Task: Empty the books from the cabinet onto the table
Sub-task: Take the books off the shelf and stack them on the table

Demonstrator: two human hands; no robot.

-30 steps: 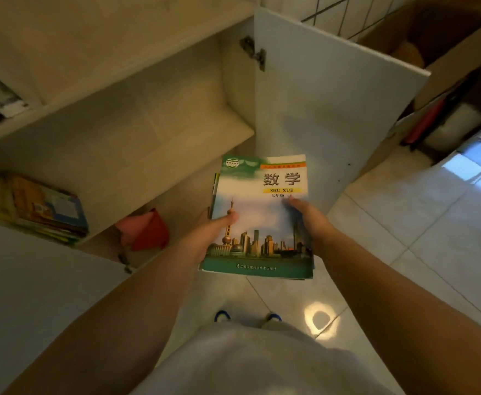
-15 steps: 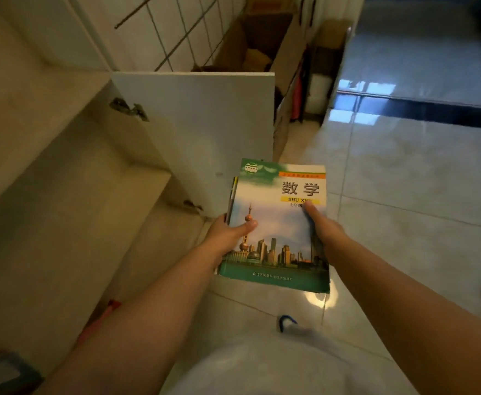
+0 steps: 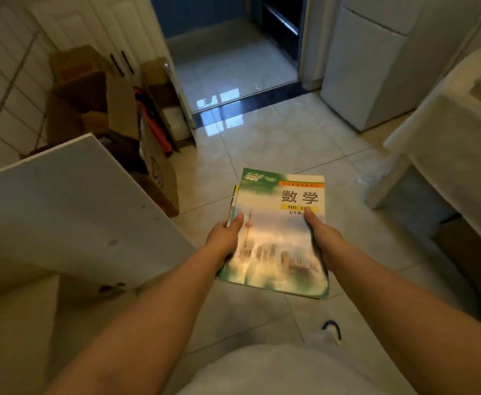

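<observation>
The stack of books [image 3: 276, 235] hangs over the tiled floor [image 3: 276, 143] at centre frame; the left hand [image 3: 225, 240] clamps its spine side with thumb on the cover, the right hand [image 3: 323, 238] clamps the opposite edge; glossy covers look slippery, the stack stiff and moderately heavy, so gripping both long edges suits; the open cabinet door [image 3: 71, 201] juts at 9 o'clock; the white-draped bench [image 3: 444, 132] waits at 2 o'clock across open floor.
</observation>
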